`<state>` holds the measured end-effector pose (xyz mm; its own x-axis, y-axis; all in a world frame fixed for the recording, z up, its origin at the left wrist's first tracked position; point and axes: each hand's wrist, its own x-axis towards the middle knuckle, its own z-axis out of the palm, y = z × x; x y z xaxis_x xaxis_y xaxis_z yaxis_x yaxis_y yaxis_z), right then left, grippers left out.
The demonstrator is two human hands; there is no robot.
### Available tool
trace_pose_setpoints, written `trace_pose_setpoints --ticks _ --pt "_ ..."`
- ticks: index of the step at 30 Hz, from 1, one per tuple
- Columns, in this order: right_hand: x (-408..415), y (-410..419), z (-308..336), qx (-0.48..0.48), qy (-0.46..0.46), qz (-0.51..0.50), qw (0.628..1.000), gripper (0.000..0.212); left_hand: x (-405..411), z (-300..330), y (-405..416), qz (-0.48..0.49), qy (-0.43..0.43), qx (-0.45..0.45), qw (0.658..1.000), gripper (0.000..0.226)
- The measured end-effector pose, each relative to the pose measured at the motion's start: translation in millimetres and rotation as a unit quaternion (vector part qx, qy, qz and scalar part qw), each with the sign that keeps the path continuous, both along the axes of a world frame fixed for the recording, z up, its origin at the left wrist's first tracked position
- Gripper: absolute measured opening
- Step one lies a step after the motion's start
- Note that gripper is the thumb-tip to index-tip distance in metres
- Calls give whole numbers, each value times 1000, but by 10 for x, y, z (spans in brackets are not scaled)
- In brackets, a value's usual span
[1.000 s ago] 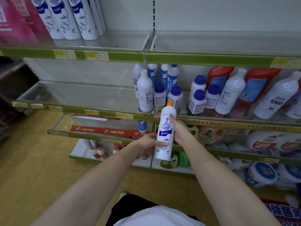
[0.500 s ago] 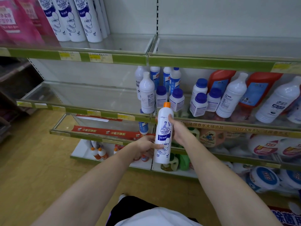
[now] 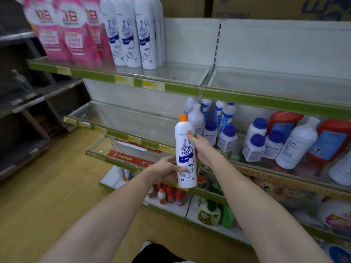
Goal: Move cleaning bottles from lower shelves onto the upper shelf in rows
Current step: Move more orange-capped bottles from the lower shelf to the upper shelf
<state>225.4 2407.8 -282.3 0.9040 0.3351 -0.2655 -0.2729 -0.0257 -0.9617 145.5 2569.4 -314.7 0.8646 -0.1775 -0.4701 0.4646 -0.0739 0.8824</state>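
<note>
A white cleaning bottle (image 3: 185, 154) with an orange cap and a blue label stands upright in the air in front of the middle shelves. My left hand (image 3: 165, 168) grips its lower part from the left, thumb across the label. My right hand (image 3: 202, 149) holds its upper part from the right. On the upper shelf (image 3: 171, 88) at the left stands a row of matching white bottles (image 3: 133, 33), with bare shelf to their right.
Pink refill pouches (image 3: 70, 33) stand left of the row. The middle shelf holds blue-capped white bottles (image 3: 254, 143) and red jugs (image 3: 330, 141). Small orange-topped bottles (image 3: 167, 194) sit on the bottom shelf. A dark rack (image 3: 24, 111) stands to the left above the wooden floor.
The view has tilted upward, bringing the upper shelf and its row into sight. The bottle stays upright in both hands and has risen slightly against the shelves.
</note>
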Motion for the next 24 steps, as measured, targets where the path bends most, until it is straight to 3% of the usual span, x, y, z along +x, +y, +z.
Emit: trace_pose_setpoints --ticks 4,9,12,16,24 --pt "54 436 439 14 -71 86 994 39 13 264 375 80 -55 -24 995 63" --pt "123 908 1045 23 -161 110 981 46 109 674 691 167 -141 -55 974 48" --pt "237 1073 1370 32 -210 76 974 58 246 1029 826 187 -184 -47 964 44" --pt "451 1163 1794 93 -229 20 969 37 486 1578 937 222 -231 -25 947 36" --pt "1060 1169 2483 78 -297 -74 949 47 1236 2471 990 260 -360 -22 896 41"
